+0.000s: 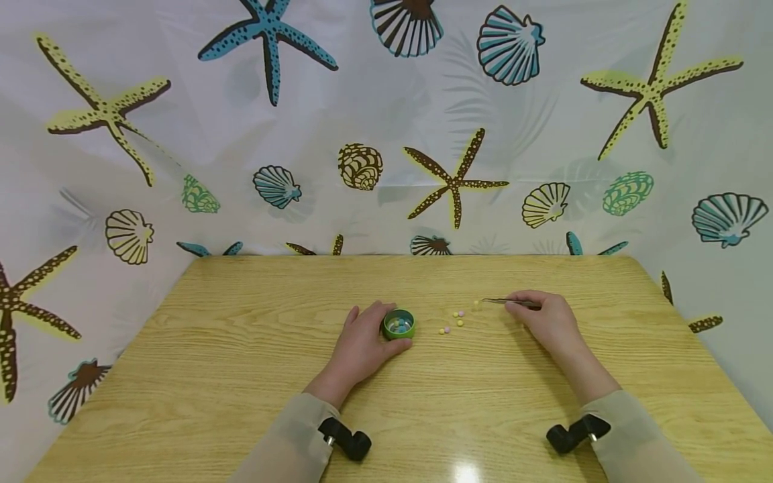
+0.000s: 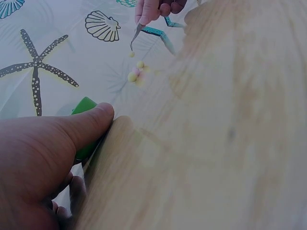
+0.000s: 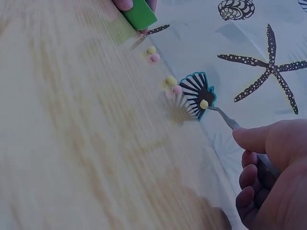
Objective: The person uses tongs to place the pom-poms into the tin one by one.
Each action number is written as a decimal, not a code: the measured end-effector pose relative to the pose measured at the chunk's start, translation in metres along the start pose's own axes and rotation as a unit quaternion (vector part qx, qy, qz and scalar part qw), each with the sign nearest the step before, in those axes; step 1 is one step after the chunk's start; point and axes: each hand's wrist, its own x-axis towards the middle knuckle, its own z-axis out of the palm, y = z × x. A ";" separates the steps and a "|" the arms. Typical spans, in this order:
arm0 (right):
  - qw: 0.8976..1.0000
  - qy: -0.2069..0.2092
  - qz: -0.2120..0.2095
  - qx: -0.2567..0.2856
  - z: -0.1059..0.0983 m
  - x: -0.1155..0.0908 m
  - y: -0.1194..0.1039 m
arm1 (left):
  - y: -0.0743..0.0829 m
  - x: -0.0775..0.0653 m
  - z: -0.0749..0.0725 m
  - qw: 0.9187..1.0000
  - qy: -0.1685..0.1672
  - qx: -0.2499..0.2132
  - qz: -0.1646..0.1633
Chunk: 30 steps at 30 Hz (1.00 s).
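My left hand (image 1: 364, 342) grips a small round green container (image 1: 400, 335), thumb on the near side and fingers behind it. Blue and yellow beads (image 1: 398, 326) lie inside. In my right hand (image 1: 548, 323) a pair of bent-tip metal tweezers (image 1: 496, 300) is pinched, pointing left. A yellow bead (image 3: 204, 104) sits at the tweezers' tip; whether it is off the table I cannot tell. Between the container and the tweezers, several yellow and pink beads lie loose, among them a yellow bead (image 1: 460, 323) and a pink bead (image 1: 447, 330). The left wrist view shows the container's green side (image 2: 85, 106) behind my thumb.
The wooden table (image 1: 386, 409) spreads under both arms. Behind its far edge hangs a white cloth (image 1: 338, 228) printed with starfish and shells, which also runs along both sides. Each sleeve carries a black wrist mount (image 1: 345, 439).
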 end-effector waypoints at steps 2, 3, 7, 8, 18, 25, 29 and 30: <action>1.000 0.002 -0.002 0.002 0.000 0.000 -0.001 | 0.000 0.000 0.000 1.000 0.000 0.000 0.000; 1.000 0.003 -0.002 0.004 0.000 0.000 -0.002 | -0.001 0.000 0.000 1.000 0.000 0.000 -0.001; 1.000 0.006 -0.001 0.016 0.001 -0.001 -0.005 | 0.000 0.000 -0.001 1.000 -0.002 0.000 -0.002; 1.000 0.007 0.001 0.018 0.001 -0.001 -0.006 | 0.000 0.000 -0.001 1.000 -0.002 0.000 -0.002; 1.000 -0.013 -0.012 0.024 0.011 -0.003 -0.026 | 0.000 0.001 -0.001 1.000 -0.004 0.002 -0.001; 0.997 -0.037 -0.047 0.042 0.030 -0.007 -0.044 | -0.002 0.001 0.000 1.000 -0.003 0.004 -0.001; 0.996 -0.050 -0.058 0.046 0.043 -0.010 -0.054 | -0.002 0.001 0.000 1.000 -0.002 0.004 -0.001; 0.996 -0.053 -0.059 0.047 0.046 -0.011 -0.057 | -0.002 0.001 0.000 1.000 -0.001 0.004 0.000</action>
